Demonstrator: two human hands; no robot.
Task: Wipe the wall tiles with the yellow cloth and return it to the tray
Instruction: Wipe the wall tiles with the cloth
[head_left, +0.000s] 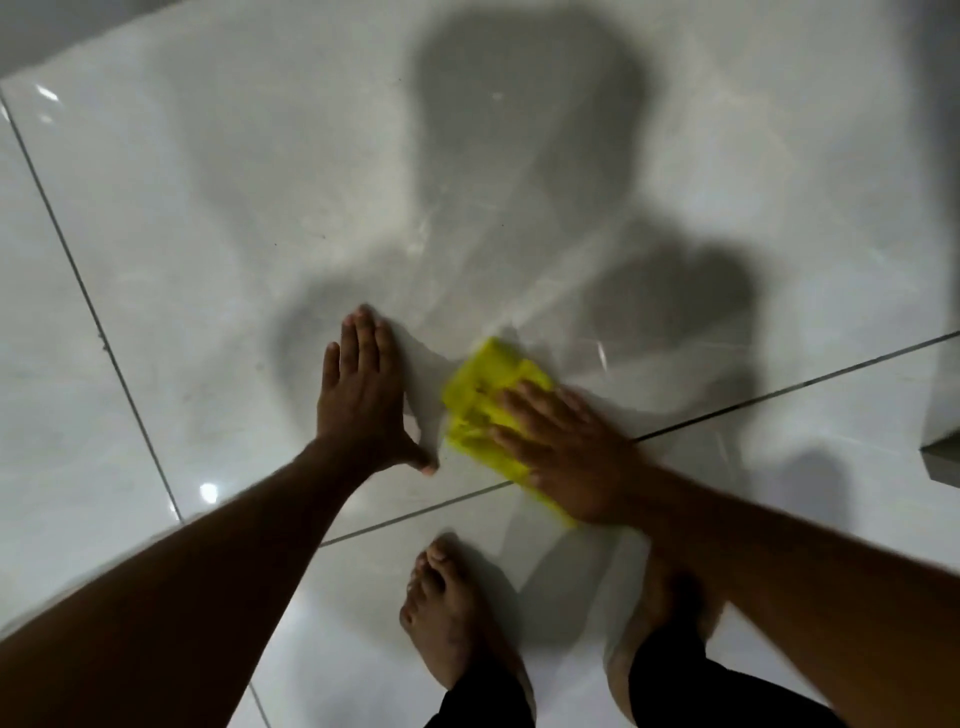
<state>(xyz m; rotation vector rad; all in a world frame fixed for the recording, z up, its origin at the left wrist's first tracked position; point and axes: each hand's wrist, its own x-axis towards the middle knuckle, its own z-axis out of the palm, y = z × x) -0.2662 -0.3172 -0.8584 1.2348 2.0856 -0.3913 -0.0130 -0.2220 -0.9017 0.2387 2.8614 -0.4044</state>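
Note:
The yellow cloth (480, 402) is folded and pressed flat against the glossy white wall tiles (260, 208), low on the wall near a dark grout line. My right hand (566, 452) lies spread on top of the cloth and covers its lower right part; the cloth looks blurred. My left hand (363, 395) rests flat on the tile just left of the cloth, fingers together and pointing up, holding nothing. No tray is in view.
My two bare feet (447, 618) stand on the white floor tiles right below the hands. Dark grout lines (779, 392) cross the tiles. A grey ledge or corner (943, 457) juts in at the right edge. Shadows of my head and arms fall on the wall.

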